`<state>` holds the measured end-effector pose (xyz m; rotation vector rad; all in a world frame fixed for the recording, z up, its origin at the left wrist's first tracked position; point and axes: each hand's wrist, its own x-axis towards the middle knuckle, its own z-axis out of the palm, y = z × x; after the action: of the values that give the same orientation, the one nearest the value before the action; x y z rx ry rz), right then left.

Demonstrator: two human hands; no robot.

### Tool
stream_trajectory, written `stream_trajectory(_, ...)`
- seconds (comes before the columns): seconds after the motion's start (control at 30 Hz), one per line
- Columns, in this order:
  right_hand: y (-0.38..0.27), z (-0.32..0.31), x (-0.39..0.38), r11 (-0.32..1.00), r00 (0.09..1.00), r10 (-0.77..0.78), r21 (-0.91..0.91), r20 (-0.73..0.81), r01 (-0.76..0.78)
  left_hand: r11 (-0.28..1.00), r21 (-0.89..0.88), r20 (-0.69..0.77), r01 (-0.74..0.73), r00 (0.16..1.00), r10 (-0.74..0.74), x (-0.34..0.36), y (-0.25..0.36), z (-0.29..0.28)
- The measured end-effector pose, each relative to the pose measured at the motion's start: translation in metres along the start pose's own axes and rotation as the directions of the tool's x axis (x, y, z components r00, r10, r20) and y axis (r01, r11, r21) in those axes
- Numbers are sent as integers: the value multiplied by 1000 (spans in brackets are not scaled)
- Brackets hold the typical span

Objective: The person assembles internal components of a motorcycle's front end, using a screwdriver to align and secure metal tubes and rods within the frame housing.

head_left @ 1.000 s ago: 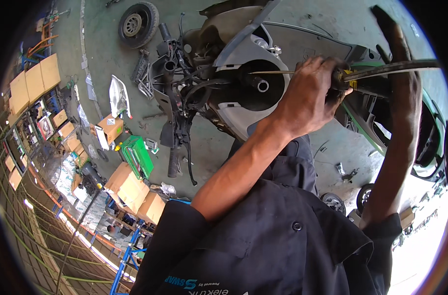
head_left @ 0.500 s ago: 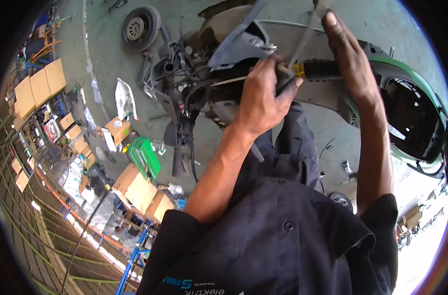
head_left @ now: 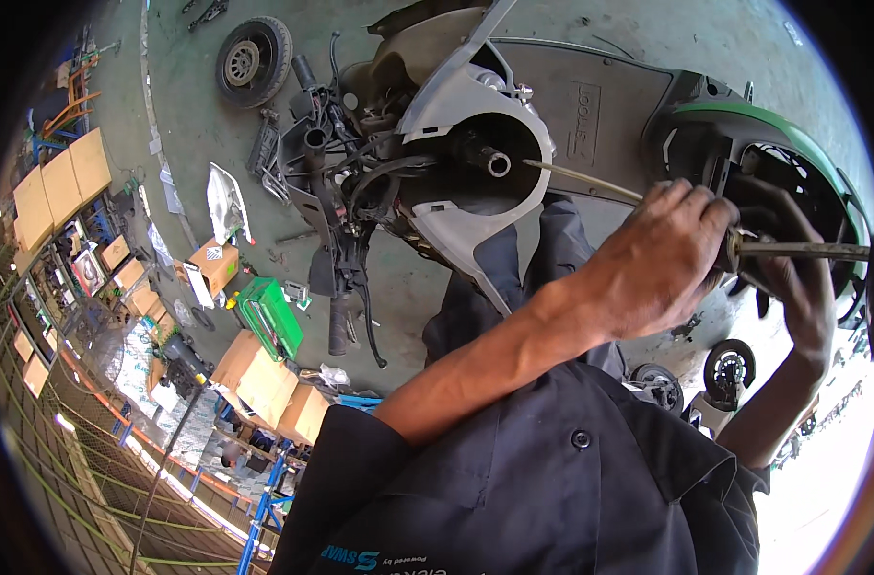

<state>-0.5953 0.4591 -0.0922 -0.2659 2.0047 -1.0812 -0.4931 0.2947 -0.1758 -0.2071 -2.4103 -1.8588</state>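
Note:
My left hand (head_left: 662, 254) is closed round a long thin metal rod (head_left: 585, 180), its bare end pointing left. That end is near the round opening of a grey scooter front panel (head_left: 542, 192), where a hollow steering tube (head_left: 497, 165) shows. Beyond my left hand, my right hand (head_left: 792, 273) has its fingers curled. What they grip is mostly hidden. A flat metal bar (head_left: 811, 250) crosses in front of the right palm and runs out to the right. Both hands are held above the dark scooter floorboard (head_left: 600, 101) and its green-edged rear body (head_left: 744, 120).
Handlebars with loose cables (head_left: 336, 182) lie left of the front panel. A wheel (head_left: 253, 62) is on the floor at far left. Cardboard boxes (head_left: 269, 383) and a green container (head_left: 272, 311) stand at left. More wheels (head_left: 729, 372) are at lower right.
Both hands have moved right, away from the front panel, with the rod and the bar. The bar has swung from steeply slanted to nearly level. The panel opening and tube are now uncovered.

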Motion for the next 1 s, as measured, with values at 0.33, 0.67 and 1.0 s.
stream_trajectory(0.33, -2, 49, -35, 956, 951, 230, 134, 207, -260, 860, -50, -133, 507, 850, -509, -61, 24, -92)
stream_trajectory(0.67, -12, 101, -37, 993, 978, 118, -10, 172, -118, 569, -208, -363, 795, 477, -800, -160, 26, -164)
stream_trajectory(1.0, -20, 123, -43, 981, 968, 193, 4, 159, -196, 541, -266, -312, 798, 459, -832, -204, 11, -161)
